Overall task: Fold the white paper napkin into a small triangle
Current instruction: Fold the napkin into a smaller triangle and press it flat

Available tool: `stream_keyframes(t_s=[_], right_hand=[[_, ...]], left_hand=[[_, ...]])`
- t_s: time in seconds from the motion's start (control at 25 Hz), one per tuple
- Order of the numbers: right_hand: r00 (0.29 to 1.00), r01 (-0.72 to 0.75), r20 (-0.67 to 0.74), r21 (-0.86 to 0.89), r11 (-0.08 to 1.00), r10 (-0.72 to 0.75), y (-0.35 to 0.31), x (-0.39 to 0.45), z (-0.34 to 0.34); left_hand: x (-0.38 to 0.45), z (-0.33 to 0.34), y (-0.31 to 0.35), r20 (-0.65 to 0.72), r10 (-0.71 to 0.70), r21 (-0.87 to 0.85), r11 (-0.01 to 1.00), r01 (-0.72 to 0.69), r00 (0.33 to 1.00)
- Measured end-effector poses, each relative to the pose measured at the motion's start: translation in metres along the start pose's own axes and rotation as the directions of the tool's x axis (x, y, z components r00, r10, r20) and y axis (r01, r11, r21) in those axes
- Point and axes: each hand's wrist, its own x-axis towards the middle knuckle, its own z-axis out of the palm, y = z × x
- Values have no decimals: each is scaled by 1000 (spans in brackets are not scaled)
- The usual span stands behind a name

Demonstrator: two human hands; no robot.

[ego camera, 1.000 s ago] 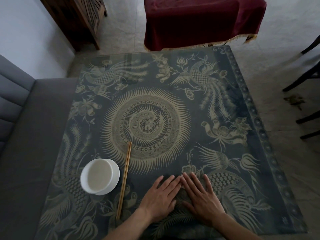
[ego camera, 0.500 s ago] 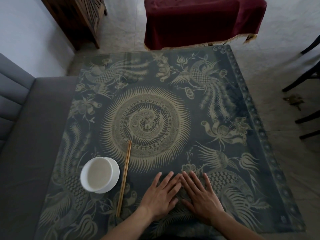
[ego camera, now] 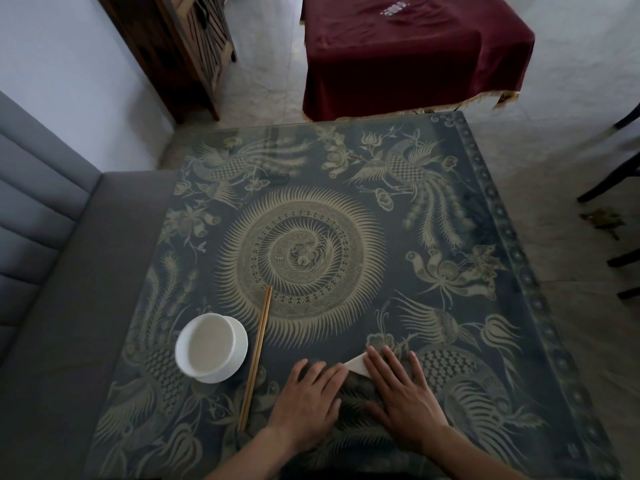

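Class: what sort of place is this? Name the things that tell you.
Probably a home dining or living room: a bowl and chopsticks on a patterned table, with a grey sofa beside it.

Domestic living or dining room. Patterned glass-topped table, grey sofa, wooden cabinet, bowl, chopsticks

A table covered with a dark blue cloth printed with pale birds, flowers and a round sunburst is being used as the work surface. A white bowl is being carried near its left edge, with a pair of chopsticks lying just beside it to the right. Close to the near edge, a white napkin is being pressed flat under the right hand, only one corner being shown, while the left hand is being rested just beside it.
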Motion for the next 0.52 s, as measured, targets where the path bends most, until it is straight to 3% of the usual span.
stream_keyframes(t_s=[0.16, 0.24, 0.52], right_hand=[[1000, 2, -20, 12, 1000, -2, -3, -1, -6], [1000, 11, -6, 8, 1000, -11, -5, -1, -8], [998, -47, 49, 17, 999, 47, -7, 10, -22]], left_hand=[[26, -7, 10, 101, 134, 61, 988, -140, 986], [26, 1, 10, 163, 130, 55, 989, -140, 978], [25, 14, 2, 181, 168, 5, 985, -171, 969]])
